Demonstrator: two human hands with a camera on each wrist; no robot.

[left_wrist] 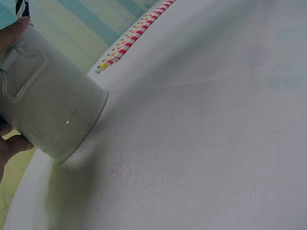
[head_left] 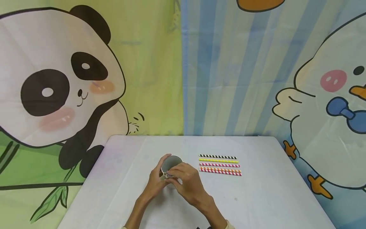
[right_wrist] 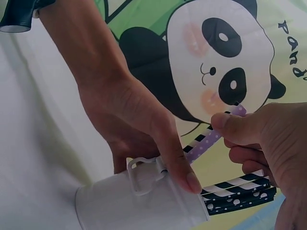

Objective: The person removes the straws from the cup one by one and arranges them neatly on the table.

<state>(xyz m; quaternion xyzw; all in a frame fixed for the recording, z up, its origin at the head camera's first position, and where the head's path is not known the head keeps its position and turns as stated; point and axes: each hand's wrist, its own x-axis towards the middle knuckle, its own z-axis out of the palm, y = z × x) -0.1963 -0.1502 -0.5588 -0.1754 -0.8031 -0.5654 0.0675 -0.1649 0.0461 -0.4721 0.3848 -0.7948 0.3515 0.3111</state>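
Note:
A white cup (right_wrist: 148, 206) with a wire-like side handle (right_wrist: 139, 177) is tilted above the table, and my left hand (head_left: 155, 183) grips it by the side. In the right wrist view my right hand (right_wrist: 268, 143) pinches a purple dotted paper straw (right_wrist: 207, 143) and a black-and-white striped straw (right_wrist: 194, 143) lying against it. Both straws' lower ends are hidden by my left thumb and the cup. Out of the cup's mouth stick several more black-and-white straws (right_wrist: 235, 203), striped and dotted, just below my right fingers.
Several striped paper straws lie in a row on the white table to the right of the cup: black (head_left: 218, 156), yellow (head_left: 218, 161), pink (head_left: 219, 165), orange (head_left: 220, 170) and red (head_left: 220, 173). A cartoon panda curtain (head_left: 154, 63) hangs behind the table.

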